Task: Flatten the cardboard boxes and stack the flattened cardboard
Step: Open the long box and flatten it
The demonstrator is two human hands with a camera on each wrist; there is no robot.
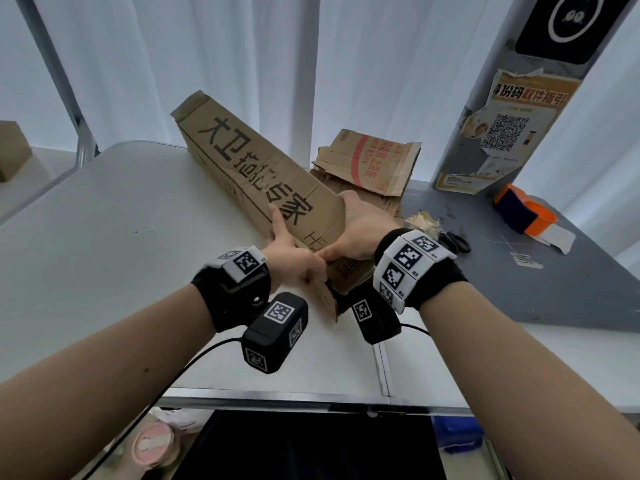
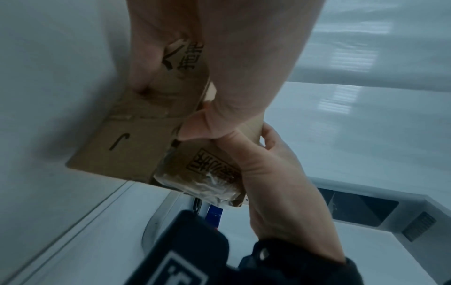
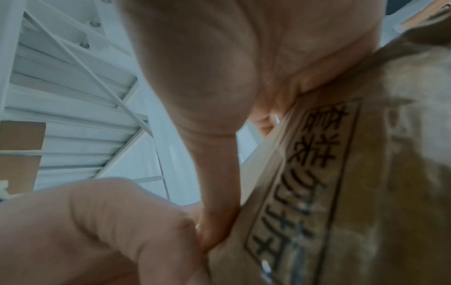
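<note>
A long brown cardboard box (image 1: pixel 249 168) printed with black characters lies diagonally on the white table (image 1: pixel 104 237). It is partly collapsed. My left hand (image 1: pixel 294 252) grips its near end, thumb up on the printed top face. My right hand (image 1: pixel 360 226) grips the box's right edge, its thumb pointing left across the top and meeting the left hand. In the left wrist view, clear tape covers the box's (image 2: pixel 127 138) near end flap. The right wrist view shows my thumb pressed against the box (image 3: pixel 341 173). A stack of flattened cardboard (image 1: pixel 370 164) lies behind, to the right.
Scissors (image 1: pixel 457 240) and a wad of used tape (image 1: pixel 422 220) lie on the grey table (image 1: pixel 519 289) at right, with an orange and blue tape dispenser (image 1: pixel 523 209) beyond. A pillar with a poster (image 1: pixel 502 133) stands behind. A small box (image 1: pixel 10 150) sits far left.
</note>
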